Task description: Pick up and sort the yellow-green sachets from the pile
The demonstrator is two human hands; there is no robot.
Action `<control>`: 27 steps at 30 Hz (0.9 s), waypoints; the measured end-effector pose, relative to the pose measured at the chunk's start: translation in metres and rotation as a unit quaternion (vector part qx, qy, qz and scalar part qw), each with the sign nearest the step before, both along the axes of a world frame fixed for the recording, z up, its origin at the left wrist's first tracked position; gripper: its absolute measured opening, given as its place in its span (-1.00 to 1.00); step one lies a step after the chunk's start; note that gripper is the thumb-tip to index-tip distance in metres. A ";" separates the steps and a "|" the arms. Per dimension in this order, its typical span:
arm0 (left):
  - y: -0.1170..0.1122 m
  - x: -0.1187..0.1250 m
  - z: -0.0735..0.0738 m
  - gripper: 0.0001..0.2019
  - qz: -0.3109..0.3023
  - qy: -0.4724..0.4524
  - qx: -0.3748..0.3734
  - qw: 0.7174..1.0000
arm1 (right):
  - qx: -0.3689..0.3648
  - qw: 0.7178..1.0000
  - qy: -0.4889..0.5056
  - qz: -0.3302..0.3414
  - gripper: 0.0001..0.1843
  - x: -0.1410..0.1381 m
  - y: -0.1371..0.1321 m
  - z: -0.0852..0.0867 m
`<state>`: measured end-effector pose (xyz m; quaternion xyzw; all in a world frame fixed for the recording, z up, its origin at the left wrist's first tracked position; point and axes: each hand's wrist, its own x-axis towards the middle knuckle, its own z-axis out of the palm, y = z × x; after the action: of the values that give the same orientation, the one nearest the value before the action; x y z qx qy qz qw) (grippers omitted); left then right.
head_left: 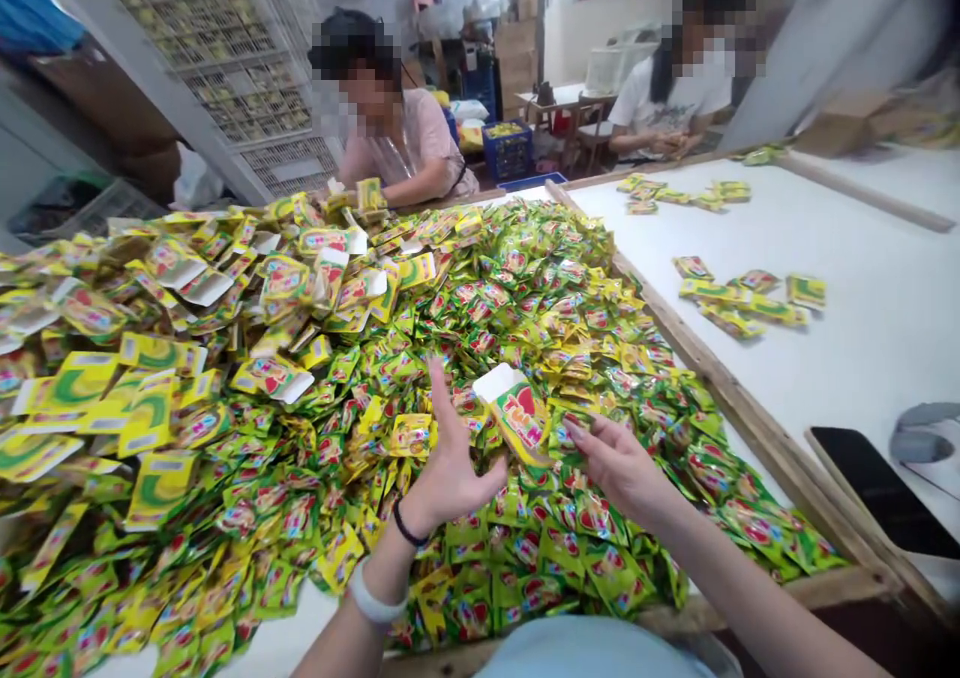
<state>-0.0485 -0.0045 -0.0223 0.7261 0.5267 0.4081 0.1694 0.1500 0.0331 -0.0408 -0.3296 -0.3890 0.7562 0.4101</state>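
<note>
My left hand (454,463) is over the heap with its thumb and fingers spread apart, holding nothing. Just right of it, between my two hands, is a small yellow-and-green candy box (519,418) with a white flap standing out at its upper left end. I cannot tell whether the box rests on the heap. At the right of that box, my right hand (611,458) pinches a small green packet (562,436), partly covered by the fingers. Beneath both hands spreads a thick heap of green and yellow packets (540,548).
Many small yellow boxes (154,408), some with flaps up, lie at left. A wooden rail (712,378) borders the heap; beyond it are a phone (885,488), a grey roll (926,433) and scattered boxes (750,298). Two people (420,143) sit across the table.
</note>
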 end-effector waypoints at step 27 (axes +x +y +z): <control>-0.017 0.039 0.002 -0.56 -0.190 -0.219 -0.355 0.889 | 0.487 0.728 -0.400 0.271 -0.71 0.037 -0.006 0.076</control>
<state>-0.0093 -0.0216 -0.0203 0.5962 0.4382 0.3024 0.6009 0.1873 0.0270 0.0350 -0.2372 -0.9047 0.3397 0.0989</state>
